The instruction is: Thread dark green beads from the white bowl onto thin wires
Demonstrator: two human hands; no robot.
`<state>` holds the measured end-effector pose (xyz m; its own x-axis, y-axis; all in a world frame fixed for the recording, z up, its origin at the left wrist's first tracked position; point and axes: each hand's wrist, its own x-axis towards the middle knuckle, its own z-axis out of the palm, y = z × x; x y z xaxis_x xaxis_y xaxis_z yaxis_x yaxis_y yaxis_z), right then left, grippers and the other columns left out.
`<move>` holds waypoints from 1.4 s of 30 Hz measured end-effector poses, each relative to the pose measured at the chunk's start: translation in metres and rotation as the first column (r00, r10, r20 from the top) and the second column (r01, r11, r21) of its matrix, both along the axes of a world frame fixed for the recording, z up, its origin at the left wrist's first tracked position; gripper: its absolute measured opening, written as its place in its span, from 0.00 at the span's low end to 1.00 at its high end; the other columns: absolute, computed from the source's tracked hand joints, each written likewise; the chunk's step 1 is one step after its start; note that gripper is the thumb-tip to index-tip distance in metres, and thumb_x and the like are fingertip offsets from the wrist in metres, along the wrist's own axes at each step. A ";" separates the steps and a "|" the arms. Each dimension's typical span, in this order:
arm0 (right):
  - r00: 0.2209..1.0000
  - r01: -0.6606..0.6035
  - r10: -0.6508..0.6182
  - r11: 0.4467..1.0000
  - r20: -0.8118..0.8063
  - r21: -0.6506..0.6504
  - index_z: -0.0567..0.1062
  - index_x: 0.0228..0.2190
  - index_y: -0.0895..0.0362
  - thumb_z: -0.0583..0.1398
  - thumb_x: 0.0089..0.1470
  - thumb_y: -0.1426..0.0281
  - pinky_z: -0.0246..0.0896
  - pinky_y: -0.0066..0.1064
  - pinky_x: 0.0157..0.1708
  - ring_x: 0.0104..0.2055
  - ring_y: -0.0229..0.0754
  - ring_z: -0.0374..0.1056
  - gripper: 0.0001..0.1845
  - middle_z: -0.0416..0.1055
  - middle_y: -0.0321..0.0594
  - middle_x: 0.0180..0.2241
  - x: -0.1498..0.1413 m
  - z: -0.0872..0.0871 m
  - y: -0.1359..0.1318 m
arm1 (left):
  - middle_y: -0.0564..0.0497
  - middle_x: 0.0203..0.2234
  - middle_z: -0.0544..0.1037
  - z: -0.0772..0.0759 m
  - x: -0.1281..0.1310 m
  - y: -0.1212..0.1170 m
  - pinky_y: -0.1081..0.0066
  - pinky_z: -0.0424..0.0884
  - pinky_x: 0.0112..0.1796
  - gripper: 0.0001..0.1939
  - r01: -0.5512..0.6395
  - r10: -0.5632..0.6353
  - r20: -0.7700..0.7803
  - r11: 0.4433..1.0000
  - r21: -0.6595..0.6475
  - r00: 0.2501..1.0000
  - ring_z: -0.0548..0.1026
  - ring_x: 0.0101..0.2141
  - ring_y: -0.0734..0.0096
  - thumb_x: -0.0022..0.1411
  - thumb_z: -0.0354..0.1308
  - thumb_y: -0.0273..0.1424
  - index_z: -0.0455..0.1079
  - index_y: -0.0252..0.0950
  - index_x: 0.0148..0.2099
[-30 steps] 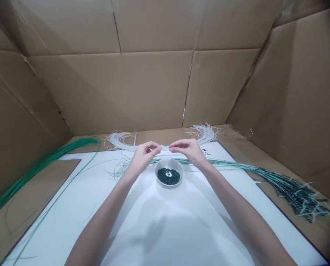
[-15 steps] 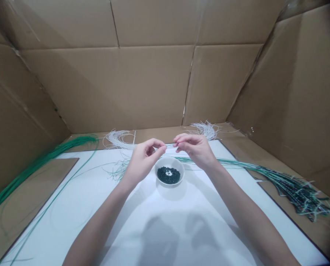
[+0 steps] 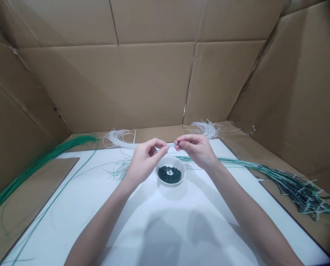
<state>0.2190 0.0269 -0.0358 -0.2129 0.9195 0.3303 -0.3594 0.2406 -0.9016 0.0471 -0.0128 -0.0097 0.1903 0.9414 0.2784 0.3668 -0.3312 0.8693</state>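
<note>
Two bare hands, left hand (image 3: pixel 144 160) & right hand (image 3: pixel 198 149), face each other over the far side of a bowl (image 3: pixel 170 160), tips near but apart. Bowl: small, white, round, upright on the white table (image 3: pixel 217 236), approx. centre. Dark beads (image 3: pixel 165 176) inside, v. small, blackish-green, heaped in a ring w/ a pale bare patch mid-bottom & a few loose specks there.

L hand: thumb & index closed to a pinch, other fingers curled; seems to have a thin pale strand (image 3: pixel 171 145), which bridges the gap. R hand: thumb & fingers pinched on a tiny dark bit (image 3: pixel 178 143); too small to tell if it's a bead, or if the strand meets it.

Behind: green strands (image 3: pixel 234 162) run to the R, ending in a dark beaded clump (image 3: pixel 303 195); hands & bowl hide part of their length. White strands (image 3: pixel 119 138) fan out at the back, L & R; the hands block the middle, so can't tell if it's one bundle. Green bundle (image 3: pixel 54 155), far L, blurs & is cut off by the edge. Forearms cut off at bottom.
</note>
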 end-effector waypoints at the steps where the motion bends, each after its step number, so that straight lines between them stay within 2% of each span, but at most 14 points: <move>1: 1.000 -0.004 0.004 1.000 0.001 0.000 0.77 0.21 0.55 0.67 0.35 0.68 0.67 0.31 0.30 0.24 0.34 0.69 0.06 0.73 0.35 0.22 0.000 0.001 0.000 | 0.54 0.21 0.66 0.000 0.000 0.000 0.76 0.56 0.23 0.10 0.001 -0.001 -0.003 1.000 0.001 1.000 0.61 0.22 0.77 0.55 0.52 0.37 0.68 0.36 0.31; 6: 1.000 -0.028 0.028 0.999 -0.003 0.029 0.77 0.22 0.54 0.66 0.36 0.69 0.65 0.30 0.29 0.24 0.33 0.67 0.04 0.73 0.34 0.22 -0.001 0.000 -0.001 | 0.54 0.21 0.67 -0.001 0.001 0.000 0.76 0.56 0.23 0.10 0.003 -0.003 -0.010 1.000 -0.002 1.000 0.60 0.22 0.77 0.55 0.52 0.38 0.68 0.36 0.31; 15: 0.999 0.002 -0.004 0.998 0.043 0.055 0.77 0.22 0.54 0.66 0.36 0.70 0.62 0.30 0.28 0.23 0.34 0.65 0.04 0.72 0.34 0.21 0.001 -0.003 0.002 | 0.54 0.21 0.67 0.000 0.002 -0.001 0.76 0.55 0.23 0.11 -0.002 0.002 0.007 1.000 -0.003 1.000 0.60 0.22 0.76 0.55 0.52 0.38 0.68 0.36 0.31; 42: 0.996 0.018 -0.028 0.993 0.080 0.120 0.78 0.22 0.54 0.65 0.37 0.74 0.60 0.29 0.27 0.23 0.34 0.65 0.04 0.72 0.34 0.22 0.004 -0.003 0.003 | 0.54 0.24 0.68 0.000 0.001 0.001 0.76 0.57 0.25 0.10 0.021 -0.021 -0.017 1.000 -0.008 1.000 0.62 0.24 0.77 0.57 0.51 0.37 0.67 0.36 0.33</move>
<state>0.2227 0.0301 -0.0391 -0.2231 0.8795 0.4203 -0.2789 0.3555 -0.8921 0.0479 -0.0120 -0.0100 0.2150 0.9392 0.2678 0.3750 -0.3325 0.8653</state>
